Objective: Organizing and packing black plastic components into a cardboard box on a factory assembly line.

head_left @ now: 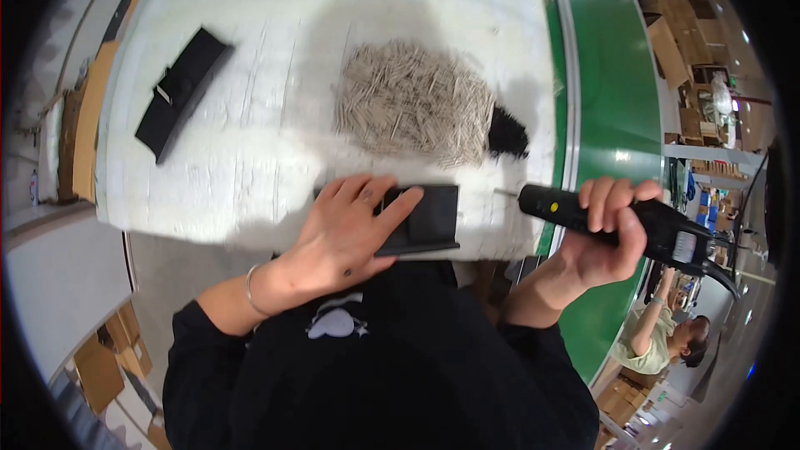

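The flat black panel (429,218) lies at the near edge of the white table (250,158), directly under the fingertips of the left hand (346,229). That hand is spread flat, fingers released and pressing down rather than curled around anything — the index finger runs along the panel's upper edge and the thumb sits off its near left corner. The panel looks thin, rigid and light, probably moulded plastic with a smooth face that could slide on the tabletop, so a flat palm or a pinch across its long edges seems the safest hold.

To the right of those fingers, just past the panel's end, the right hand (608,229) is clenched around a black electric screwdriver (621,221), its thin bit aimed toward the panel but not touching it. The tool appears stiff and fairly heavy, gripped mid-body with a cable trailing behind the knuckles.

Beyond the left fingertips, farther across the table, is a heap of pale small sticks or screws (412,104) — too small to tell which — with a clump of tiny black parts (507,133) at its right. Well off to the left lies another long black part (179,92). A green conveyor belt (612,100) runs beyond the right hand.
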Available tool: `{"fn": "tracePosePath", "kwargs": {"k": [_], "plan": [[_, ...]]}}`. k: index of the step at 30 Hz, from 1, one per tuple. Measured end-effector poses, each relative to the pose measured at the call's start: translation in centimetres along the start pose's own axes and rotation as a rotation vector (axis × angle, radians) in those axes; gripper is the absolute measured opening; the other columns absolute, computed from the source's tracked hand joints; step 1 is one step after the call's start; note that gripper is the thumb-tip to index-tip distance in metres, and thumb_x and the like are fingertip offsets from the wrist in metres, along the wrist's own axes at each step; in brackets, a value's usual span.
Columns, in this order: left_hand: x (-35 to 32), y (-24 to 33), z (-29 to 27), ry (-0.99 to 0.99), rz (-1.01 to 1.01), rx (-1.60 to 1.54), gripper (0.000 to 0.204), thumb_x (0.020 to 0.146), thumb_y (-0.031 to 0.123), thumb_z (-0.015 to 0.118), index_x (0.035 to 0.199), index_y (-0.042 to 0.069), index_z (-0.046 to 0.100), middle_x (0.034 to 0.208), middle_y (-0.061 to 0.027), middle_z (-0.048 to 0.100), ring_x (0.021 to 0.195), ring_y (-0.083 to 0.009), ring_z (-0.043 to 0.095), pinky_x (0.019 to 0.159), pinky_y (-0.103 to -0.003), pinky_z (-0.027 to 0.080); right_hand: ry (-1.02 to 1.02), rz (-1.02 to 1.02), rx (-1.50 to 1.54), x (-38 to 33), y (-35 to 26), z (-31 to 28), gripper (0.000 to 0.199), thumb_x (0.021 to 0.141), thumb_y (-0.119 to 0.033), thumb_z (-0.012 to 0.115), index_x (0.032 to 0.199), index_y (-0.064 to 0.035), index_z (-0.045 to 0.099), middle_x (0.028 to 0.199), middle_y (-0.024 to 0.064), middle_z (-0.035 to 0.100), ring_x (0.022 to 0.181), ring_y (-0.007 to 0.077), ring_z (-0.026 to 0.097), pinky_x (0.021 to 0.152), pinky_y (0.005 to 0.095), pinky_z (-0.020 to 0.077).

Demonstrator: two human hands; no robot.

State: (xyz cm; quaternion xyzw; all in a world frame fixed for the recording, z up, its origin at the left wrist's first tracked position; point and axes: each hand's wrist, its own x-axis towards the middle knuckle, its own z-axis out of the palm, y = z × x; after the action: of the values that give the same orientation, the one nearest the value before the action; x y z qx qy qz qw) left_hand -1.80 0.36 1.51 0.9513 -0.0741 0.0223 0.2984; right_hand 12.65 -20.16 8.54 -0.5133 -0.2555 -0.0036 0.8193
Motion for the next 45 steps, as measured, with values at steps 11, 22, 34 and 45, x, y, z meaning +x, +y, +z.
{"fn": "tracePosePath", "kwargs": {"k": [11, 22, 34, 45], "plan": [[-2.9, -6.0, -9.0, 0.534, -0.368, -1.432, 0.076, 0.080, 0.054, 0.050, 0.129, -0.004, 0.038, 0.114, -0.0273, 0.052, 0.098, -0.0328, 0.058, 0.077, -0.038, 0.051, 0.314, 0.120, -0.175, -1.8, -1.0, -6.9, 0.030, 0.076, -0.004, 0.052, 0.104, -0.0009, 0.043, 0.065, 0.0010, 0.039, 0.055, 0.0103, 0.038, 0.060, 0.0259, 0.0363], [-4.8, -15.5, -12.9, 0.315, -0.593, 0.191, 0.094, 0.056, 0.038, 0.081, 0.134, 0.018, 0.033, 0.109, -0.0209, 0.054, 0.106, -0.0356, 0.051, 0.090, -0.038, 0.041, 0.294, 0.515, -0.453, -0.1, 1.4, -10.8, 0.044, 0.084, -0.014, 0.057, 0.121, -0.0014, 0.038, 0.077, 0.0043, 0.049, 0.067, 0.0112, 0.049, 0.061, 0.0251, 0.0418], [-5.4, -15.1, -12.6, 0.371, -0.540, 0.198, 0.098, 0.056, 0.021, 0.081, 0.136, 0.013, 0.027, 0.108, -0.0203, 0.055, 0.101, -0.0325, 0.054, 0.091, -0.037, 0.041, 0.145, 0.490, -0.704, 0.9, 1.5, -13.3, 0.017, 0.087, -0.021, 0.056, 0.090, -0.0062, 0.048, 0.068, 0.0006, 0.050, 0.055, 0.0078, 0.047, 0.050, 0.0211, 0.0383], [-7.2, -15.6, -14.7, 0.727, -0.758, -0.359, 0.075, 0.066, 0.014, 0.075, 0.131, 0.009, 0.038, 0.095, -0.0104, 0.059, 0.081, -0.0131, 0.056, 0.074, -0.025, 0.046, 0.099, 0.555, -0.693, -2.0, 4.4, -14.1, 0.016, 0.084, -0.011, 0.056, 0.097, -0.0048, 0.047, 0.066, 0.0001, 0.048, 0.053, 0.0079, 0.047, 0.048, 0.0204, 0.0373]]}}
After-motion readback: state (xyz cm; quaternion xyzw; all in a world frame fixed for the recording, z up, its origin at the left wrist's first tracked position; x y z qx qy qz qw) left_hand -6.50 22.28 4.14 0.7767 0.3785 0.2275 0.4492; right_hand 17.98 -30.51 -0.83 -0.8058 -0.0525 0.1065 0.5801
